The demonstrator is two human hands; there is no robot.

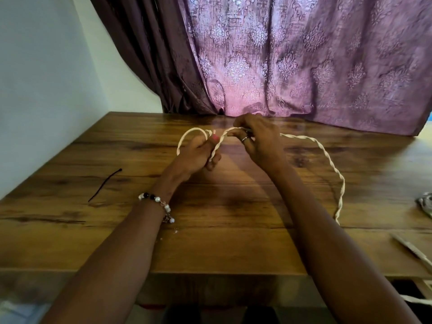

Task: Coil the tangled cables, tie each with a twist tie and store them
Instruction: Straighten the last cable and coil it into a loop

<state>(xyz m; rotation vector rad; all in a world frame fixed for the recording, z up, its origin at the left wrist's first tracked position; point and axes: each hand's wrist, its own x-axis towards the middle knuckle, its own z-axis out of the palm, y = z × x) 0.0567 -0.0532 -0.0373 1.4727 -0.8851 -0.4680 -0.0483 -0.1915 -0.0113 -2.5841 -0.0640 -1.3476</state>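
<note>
A cream twisted cable runs across the wooden table. My left hand grips one end of it, where a small loop arches up to the left and the strand drops through the fingers. My right hand, with a ring on one finger, pinches the cable just to the right of that loop. From the right hand the rest of the cable curves out to the right and down toward my right forearm. A black twist tie lies alone on the table at the left, well apart from both hands.
A purple patterned curtain hangs behind the table's far edge, and a white wall stands at the left. At the right edge lie a grey patterned object and a long pale flat piece.
</note>
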